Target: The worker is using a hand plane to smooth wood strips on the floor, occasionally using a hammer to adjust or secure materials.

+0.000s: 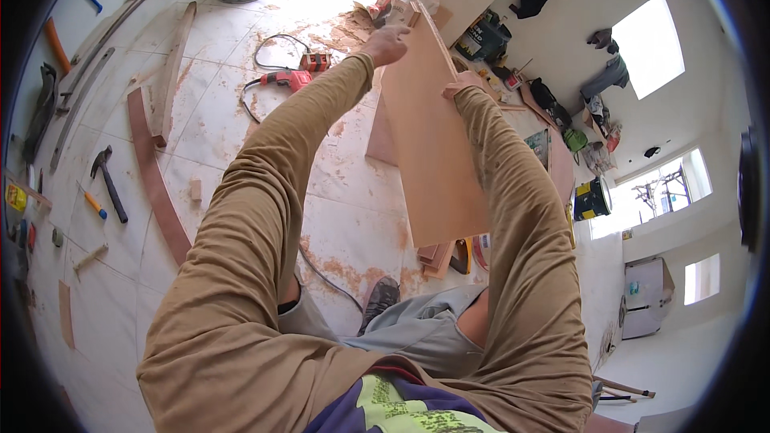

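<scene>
Holding: wooden panel (pixel 437 152), long and pale brown, directly in front of the body, slanting from the far end down toward the knees, over the tiled floor (pixel 345 228); resting on something underneath or not, cannot tell.
Left grip (pixel 387 45): at the panel's left edge near the far end, a finger stretched forward; how firmly closed, cannot tell.
Right grip (pixel 464 84): curled around the right edge, nearer the body, holding the panel.
Panel's near end: likely to dip or twist, with both hands set toward the far end.
Under that end: wood offcuts (pixel 437 258) beside a yellow-and-black tool (pixel 461 256); possible snag on lowering.
Dark cable (pixel 321 270): running across the tiles close to the shoe (pixel 381 298); possible trip from a careless step.
Reddish sawdust (pixel 341 269): scattered over the tiles; possible slip underfoot.
Farther left: red power tool (pixel 290 80), then hammer (pixel 109 183), both lying on the floor.
</scene>
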Motion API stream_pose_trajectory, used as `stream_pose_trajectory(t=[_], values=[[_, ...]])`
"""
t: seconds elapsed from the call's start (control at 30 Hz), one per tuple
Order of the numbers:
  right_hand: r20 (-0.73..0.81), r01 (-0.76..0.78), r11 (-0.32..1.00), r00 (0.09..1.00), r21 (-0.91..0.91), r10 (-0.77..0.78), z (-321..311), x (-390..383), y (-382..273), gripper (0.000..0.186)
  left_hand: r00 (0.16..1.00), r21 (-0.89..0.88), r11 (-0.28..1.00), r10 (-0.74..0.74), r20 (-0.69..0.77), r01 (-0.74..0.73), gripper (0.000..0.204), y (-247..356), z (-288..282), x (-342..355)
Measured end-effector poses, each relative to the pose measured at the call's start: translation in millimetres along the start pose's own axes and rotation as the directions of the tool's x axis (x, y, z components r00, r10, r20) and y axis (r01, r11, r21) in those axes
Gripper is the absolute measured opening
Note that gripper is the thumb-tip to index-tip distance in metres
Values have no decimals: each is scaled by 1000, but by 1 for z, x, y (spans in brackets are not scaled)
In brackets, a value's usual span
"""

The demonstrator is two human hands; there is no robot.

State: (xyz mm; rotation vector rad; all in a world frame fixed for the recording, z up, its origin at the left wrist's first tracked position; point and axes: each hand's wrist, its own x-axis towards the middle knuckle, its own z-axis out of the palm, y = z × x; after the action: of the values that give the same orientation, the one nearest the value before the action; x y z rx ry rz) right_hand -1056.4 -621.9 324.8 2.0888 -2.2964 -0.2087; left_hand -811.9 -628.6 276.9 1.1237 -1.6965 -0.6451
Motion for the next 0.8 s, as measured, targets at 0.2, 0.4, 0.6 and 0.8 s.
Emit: stream_pose_trajectory(t=[0.2, 0.4, 0.6, 0.8], values=[[-130, 351, 915, 935, 198, -330, -79, -42, -44, 48, 733, -358, 933, -217, -645, -39, 42, -61, -150, 11], [-534, 775, 604, 596, 186, -600, -111, -74, -88, 47, 641, -326, 927, -138, -755, -185, 64, -61, -317, -6], [-664, 695, 691, 614, 200, -426, -54, -82, -45, 36, 815, -657, 606, -26, -579, -448, 43, 31, -253, -64], [-773, 740, 620, 544, 259, -326, -4, -66, -19, 36, 728, -320, 818, 165, -665, -478, 39, 85, -232, -78]])
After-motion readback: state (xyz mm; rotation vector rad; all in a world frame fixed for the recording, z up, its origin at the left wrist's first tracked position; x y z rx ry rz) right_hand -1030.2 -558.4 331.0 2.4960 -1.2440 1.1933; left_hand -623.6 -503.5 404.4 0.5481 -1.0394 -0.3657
